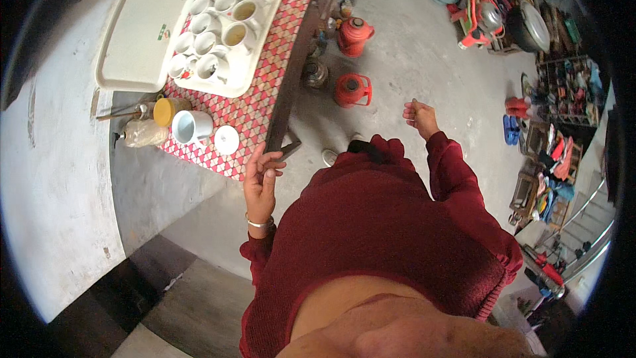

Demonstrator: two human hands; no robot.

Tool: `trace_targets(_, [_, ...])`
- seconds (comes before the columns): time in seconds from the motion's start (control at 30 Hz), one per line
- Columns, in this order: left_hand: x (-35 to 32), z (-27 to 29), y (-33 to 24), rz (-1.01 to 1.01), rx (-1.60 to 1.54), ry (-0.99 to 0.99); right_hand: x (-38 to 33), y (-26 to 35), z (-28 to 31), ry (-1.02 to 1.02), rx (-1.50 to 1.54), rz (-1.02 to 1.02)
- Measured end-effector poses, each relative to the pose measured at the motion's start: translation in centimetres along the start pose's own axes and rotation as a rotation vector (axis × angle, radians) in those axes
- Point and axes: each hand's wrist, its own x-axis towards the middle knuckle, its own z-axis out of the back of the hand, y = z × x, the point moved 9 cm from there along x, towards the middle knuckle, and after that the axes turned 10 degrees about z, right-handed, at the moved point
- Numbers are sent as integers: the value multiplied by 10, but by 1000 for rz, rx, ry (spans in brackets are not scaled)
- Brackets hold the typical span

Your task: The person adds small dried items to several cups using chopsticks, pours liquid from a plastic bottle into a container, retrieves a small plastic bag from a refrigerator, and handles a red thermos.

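1. From where I stand, the left hand [262, 182] is just off the near corner of the table, its fingers loosely bent and parted; I see nothing held in it. Whether a fingertip brushes the table edge, I can't tell.

2. Nearest to it is a round white lid with a small knob [226, 140], lying on the red-and-white patterned tablecloth [262, 103]. It sits ahead and to the left of those fingers, near but apart; being round, it offers no long axis to line up with.

3. Just beyond the lid stands a white mug [191, 127], upright and uncovered, its handle turned toward the lid and the left hand.

4. The right hand [422, 118] hangs over the floor, well away from the table, fingers partly curled. Nothing shows in it, though I can't tell how tightly it is closed. A red thermos flask [352, 90] is to its left.

5. So the left hand is clearly the closer one to lid and mug.
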Motion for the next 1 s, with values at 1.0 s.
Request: trace_targets(1.0, [270,-515,-72,115,-328,573,93,41,397,-188,202,112])
